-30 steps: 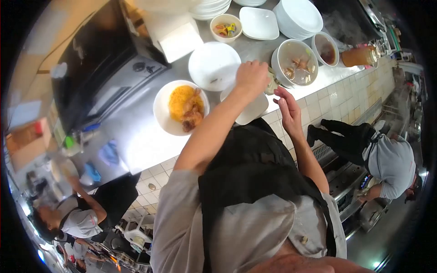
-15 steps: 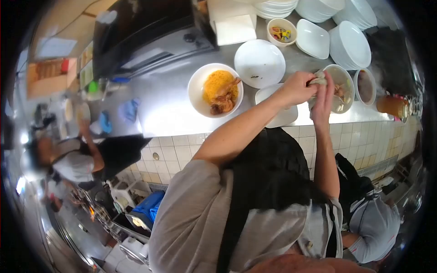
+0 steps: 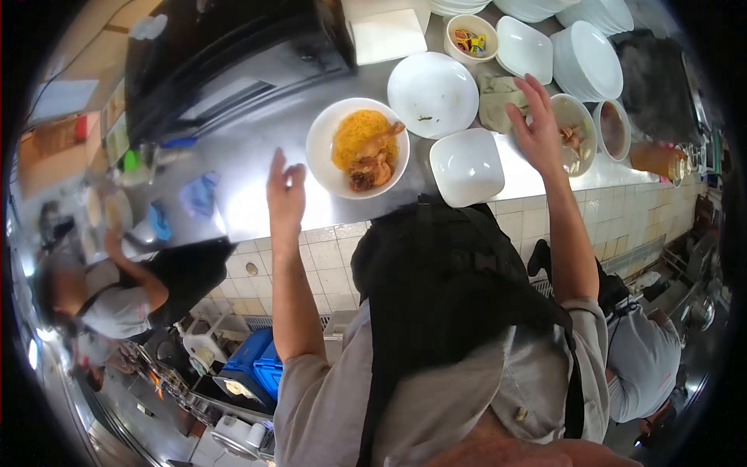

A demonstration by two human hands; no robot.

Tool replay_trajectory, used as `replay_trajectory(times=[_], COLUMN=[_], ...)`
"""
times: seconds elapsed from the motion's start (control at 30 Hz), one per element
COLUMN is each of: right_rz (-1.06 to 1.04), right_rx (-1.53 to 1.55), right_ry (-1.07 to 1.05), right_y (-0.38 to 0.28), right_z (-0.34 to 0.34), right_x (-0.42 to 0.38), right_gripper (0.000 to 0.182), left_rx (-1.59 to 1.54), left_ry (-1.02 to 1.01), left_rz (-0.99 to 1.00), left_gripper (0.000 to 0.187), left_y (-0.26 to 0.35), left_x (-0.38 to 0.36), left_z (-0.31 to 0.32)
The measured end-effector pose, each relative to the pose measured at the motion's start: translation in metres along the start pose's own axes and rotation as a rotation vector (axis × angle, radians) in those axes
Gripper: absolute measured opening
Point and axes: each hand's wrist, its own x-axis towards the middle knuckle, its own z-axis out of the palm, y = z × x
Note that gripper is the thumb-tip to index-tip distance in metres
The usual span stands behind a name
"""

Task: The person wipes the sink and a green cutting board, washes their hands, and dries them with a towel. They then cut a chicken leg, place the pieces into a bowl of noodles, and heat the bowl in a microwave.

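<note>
My left hand (image 3: 286, 194) is held over the counter, fingers apart and holding nothing, just left of a white bowl (image 3: 319, 159). Yellow rice (image 3: 350, 148) and browned chicken pieces (image 3: 370, 170) fill part of that bowl. On the other side, my right hand (image 3: 538, 132) is open and empty, beside a crumpled greyish cloth (image 3: 496, 109) on the counter. Close to its right stands a bowl with meat pieces and a spoon (image 3: 574, 144). Between my hands lie a square white dish (image 3: 467, 167) and a round white plate (image 3: 432, 89) with a few dark scraps.
Behind stand a small tub of colourful packets (image 3: 471, 40), napkins (image 3: 387, 36) and stacked white bowls (image 3: 591, 62). A dark red container (image 3: 612, 131) and an amber jar (image 3: 655, 158) are at right. One person (image 3: 117, 300) works at left; another (image 3: 642, 366) is behind at right.
Both hands have let go of the cloth, which now lies on the counter. My left hand has swung far left, beside the rice bowl; my right hand has opened and stayed near the cloth.
</note>
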Motion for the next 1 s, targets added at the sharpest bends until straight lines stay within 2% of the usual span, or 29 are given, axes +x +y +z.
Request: replay_trajectory(times=[0.03, 0.07, 0.13, 0.2, 0.23, 0.27, 0.37, 0.47, 0.53, 0.57, 0.6, 0.67, 0.8, 0.87, 1.0], right_rz=[0.002, -0.004, -0.034, -0.006, -0.023, 0.016, 0.062, 0.106, 0.134, 0.158, 0.155, 0.258, 0.257, 0.275, 0.291], right_rx=[-0.003, 0.000, 0.024, 0.035, 0.055, 0.053, 0.020, -0.018, 0.022, 0.022, 0.019, 0.144, 0.204, 0.290, 0.327], right_ry=[-0.004, -0.041, -0.085, -0.092, -0.104, -0.109, -0.121, -0.129, -0.099, -0.096, -0.097, -0.041, 0.023, 0.043, 0.033], right_y=[-0.003, -0.006, -0.016, -0.023, -0.024, -0.023, -0.010, -0.006, -0.004, -0.009, -0.012, -0.018, -0.028, -0.033, -0.047], right_z=[0.004, 0.011, 0.026, 0.036, 0.041, 0.042, 0.048, 0.050, 0.050, 0.049, 0.048, 0.050, 0.051, 0.053, 0.062], right_x=[-0.004, -0.008, -0.013, -0.022, -0.028, -0.034, -0.055, -0.072, -0.080, -0.081, -0.083, -0.082, -0.075, -0.069, -0.063], right_gripper=[0.043, 0.043, 0.043, 0.043, 0.043, 0.043, 0.043, 0.042, 0.041, 0.039, 0.039, 0.038, 0.037, 0.038, 0.039], left_rx=[-0.072, -0.257, -0.476, -0.363, -0.376, -0.320, -0.242, -0.237, -0.294, -0.692, -0.696, -1.453, -1.523, -1.602, -1.691], left_ry=[-0.129, -0.168, -0.285, -0.228, -0.194, -0.199, -0.142, -0.214, 0.004, -0.073, -0.072, -0.039, -0.085, -0.086, 0.028], left_rz=[-0.136, -0.221, -0.150, -0.037, -0.011, -0.055, -0.021, -0.054, -0.094, -0.327, -0.327, -0.530, -0.647, -0.723, -0.780], left_gripper=[0.063, 0.064, 0.063, 0.063, 0.062, 0.061, 0.057, 0.055, 0.050, 0.051, 0.051, 0.074, 0.080, 0.091, 0.095], left_y=[-0.002, -0.001, 0.003, -0.025, -0.019, -0.013, -0.032, -0.033, -0.015, 0.004, 0.010, 0.020, 0.038, 0.048, 0.044], left_x=[-0.005, -0.007, -0.011, -0.002, -0.003, -0.003, 0.004, 0.023, 0.046, 0.062, 0.076, 0.106, 0.147, 0.155, 0.161], left_z=[0.001, 0.010, 0.021, 0.029, 0.031, 0.028, 0.030, 0.027, 0.027, 0.024, 0.028, 0.039, 0.072, 0.086, 0.106])
